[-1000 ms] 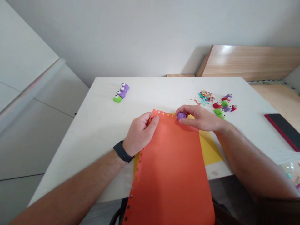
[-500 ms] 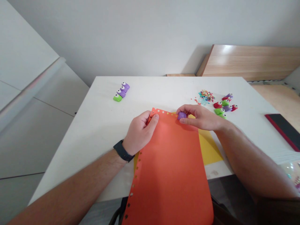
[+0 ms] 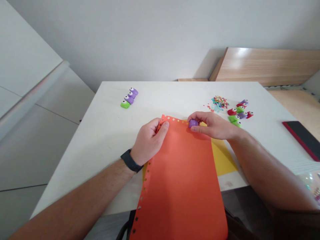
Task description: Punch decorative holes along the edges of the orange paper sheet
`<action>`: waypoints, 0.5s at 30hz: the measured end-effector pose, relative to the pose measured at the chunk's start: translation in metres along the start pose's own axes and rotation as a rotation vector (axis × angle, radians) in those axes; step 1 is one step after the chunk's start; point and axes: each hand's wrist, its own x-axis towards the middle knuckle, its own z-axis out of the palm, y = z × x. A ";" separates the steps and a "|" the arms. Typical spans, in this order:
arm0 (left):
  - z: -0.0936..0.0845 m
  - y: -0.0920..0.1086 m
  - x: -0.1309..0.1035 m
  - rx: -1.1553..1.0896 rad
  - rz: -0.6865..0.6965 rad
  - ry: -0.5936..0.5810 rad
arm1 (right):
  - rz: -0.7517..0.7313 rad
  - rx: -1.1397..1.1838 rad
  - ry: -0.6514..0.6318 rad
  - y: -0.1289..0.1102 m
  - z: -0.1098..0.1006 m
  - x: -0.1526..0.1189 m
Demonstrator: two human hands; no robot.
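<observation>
My left hand pinches the upper left corner of an orange sheet, thumb on top, where star-shaped holes follow its left and top edges. In my right hand is a small purple craft punch, gripped between thumb and fingers at the sheet's top edge, near its right corner. My right fingers partly cover the punch and that corner. Beneath the orange sheet lies a yellow sheet, showing at the right and a little at the left.
Purple and green eyed pieces stand in a row at the table's far left. A similar group in red, green and purple is at the right, beside a pile of coloured confetti. A dark red-edged case lies at the right edge.
Both hands keep nearly the same place and hold. The purple punch has shifted and turned very slightly in my right fingers.
</observation>
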 end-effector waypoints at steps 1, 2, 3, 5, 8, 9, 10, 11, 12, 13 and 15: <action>0.000 0.000 0.000 0.000 0.000 -0.001 | -0.003 -0.002 -0.002 0.001 0.000 0.000; 0.000 0.000 0.000 0.000 0.000 -0.003 | -0.006 -0.006 -0.001 0.002 0.001 0.000; 0.000 0.000 0.000 0.000 0.000 -0.004 | -0.009 -0.011 0.001 0.002 0.001 0.001; 0.000 0.000 0.000 0.001 0.002 -0.004 | -0.012 -0.021 0.009 0.003 0.002 0.001; 0.000 -0.001 0.000 0.006 0.004 0.000 | -0.010 -0.018 0.024 0.003 0.004 0.002; 0.000 -0.001 0.000 0.009 0.003 0.000 | -0.011 -0.015 0.028 0.003 0.004 0.002; 0.000 -0.001 0.000 0.011 0.003 -0.003 | -0.012 -0.013 0.029 0.003 0.005 0.002; 0.000 -0.001 0.001 0.014 0.002 -0.004 | -0.013 -0.014 0.030 0.003 0.005 0.002; 0.000 -0.001 0.001 0.016 0.002 -0.004 | -0.012 -0.015 0.031 0.003 0.005 0.003; 0.000 -0.002 0.001 0.018 0.004 -0.003 | -0.012 -0.017 0.028 0.003 0.005 0.003; 0.001 -0.002 0.001 0.025 0.009 0.002 | -0.012 -0.023 0.023 0.004 0.006 0.003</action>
